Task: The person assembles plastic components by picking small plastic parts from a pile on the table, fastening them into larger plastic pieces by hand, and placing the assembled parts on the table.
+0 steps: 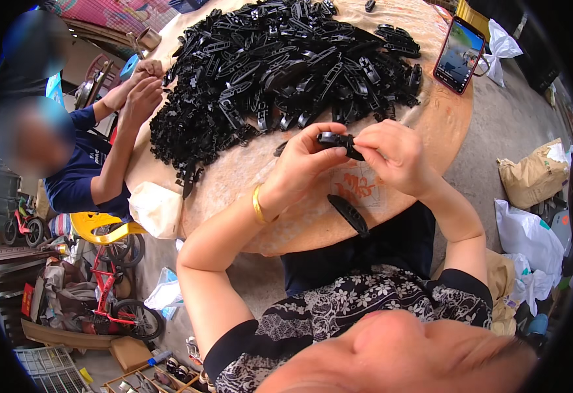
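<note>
My left hand [305, 159] holds one end of a small, glossy black plastic piece [334, 139] above the near part of the table. The fingertips of my right hand [394, 152] pinch the other end of the same piece; its exact kind is hard to make out between the fingers. Below my hands, a long curved black plastic piece [348, 215] lies at the table's near edge. Just beyond them spreads a big heap of similar black plastic parts [286, 65], long slotted ones mixed with a mass of smaller ones [188, 131] on its left side.
The round table [247, 229] has a tan cover. A phone [460, 56] stands propped at the far right. At the left sits another person, both hands [143, 92] by the heap. A white bag [155, 209] hangs at the left edge. Sacks [532, 171] and a red bicycle [106, 281] stand around.
</note>
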The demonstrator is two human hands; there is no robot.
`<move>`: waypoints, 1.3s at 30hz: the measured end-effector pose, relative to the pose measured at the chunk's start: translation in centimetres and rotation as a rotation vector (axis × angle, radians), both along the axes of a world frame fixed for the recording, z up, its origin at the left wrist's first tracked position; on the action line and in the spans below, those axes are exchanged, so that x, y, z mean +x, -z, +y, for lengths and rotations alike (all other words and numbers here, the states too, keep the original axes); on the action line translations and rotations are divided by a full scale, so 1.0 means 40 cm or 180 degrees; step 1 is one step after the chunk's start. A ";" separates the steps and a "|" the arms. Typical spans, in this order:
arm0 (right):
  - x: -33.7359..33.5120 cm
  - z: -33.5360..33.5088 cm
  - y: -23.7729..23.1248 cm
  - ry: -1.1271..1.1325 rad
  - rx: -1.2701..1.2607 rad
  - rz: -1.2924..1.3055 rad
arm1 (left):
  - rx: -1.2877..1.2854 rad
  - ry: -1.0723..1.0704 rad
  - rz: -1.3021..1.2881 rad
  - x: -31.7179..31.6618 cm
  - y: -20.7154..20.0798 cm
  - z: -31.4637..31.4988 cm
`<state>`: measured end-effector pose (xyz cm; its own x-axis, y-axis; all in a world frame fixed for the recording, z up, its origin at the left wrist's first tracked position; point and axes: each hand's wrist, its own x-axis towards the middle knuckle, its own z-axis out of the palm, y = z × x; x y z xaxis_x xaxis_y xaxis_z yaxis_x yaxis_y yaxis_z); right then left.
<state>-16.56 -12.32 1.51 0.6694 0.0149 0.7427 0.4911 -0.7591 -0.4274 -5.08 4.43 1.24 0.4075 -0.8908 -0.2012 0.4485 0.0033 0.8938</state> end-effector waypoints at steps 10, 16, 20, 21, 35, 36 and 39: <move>-0.007 -0.020 -0.005 -0.0446 0.0339 -0.0022 | -0.0291 0.0047 0.0555 -0.003 -0.003 -0.003; -0.008 -0.013 -0.001 -0.0569 0.0055 -0.0218 | -0.0075 0.0367 0.0139 -0.006 0.003 0.004; -0.011 -0.013 0.002 -0.0575 -0.0171 -0.0168 | 0.0210 0.0380 -0.0091 -0.017 -0.016 0.000; -0.010 -0.013 0.004 -0.0582 -0.0169 -0.0169 | 0.0285 0.0378 -0.0032 -0.019 -0.015 0.001; -0.005 0.010 -0.005 0.0006 0.0462 0.0288 | 0.0159 0.0383 -0.1916 -0.016 -0.032 0.004; -0.008 0.004 0.001 0.0013 0.0456 0.0285 | 0.0303 0.0303 -0.2206 -0.027 -0.037 0.006; -0.025 -0.022 0.010 -0.0170 0.0398 0.1259 | 0.0376 0.0139 -0.2794 -0.050 -0.040 0.007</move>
<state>-17.55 -13.18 1.10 0.9042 -0.0166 0.4268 0.3079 -0.6672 -0.6782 -7.08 4.70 2.83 0.4243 -0.9023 0.0764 -0.4016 -0.1119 0.9090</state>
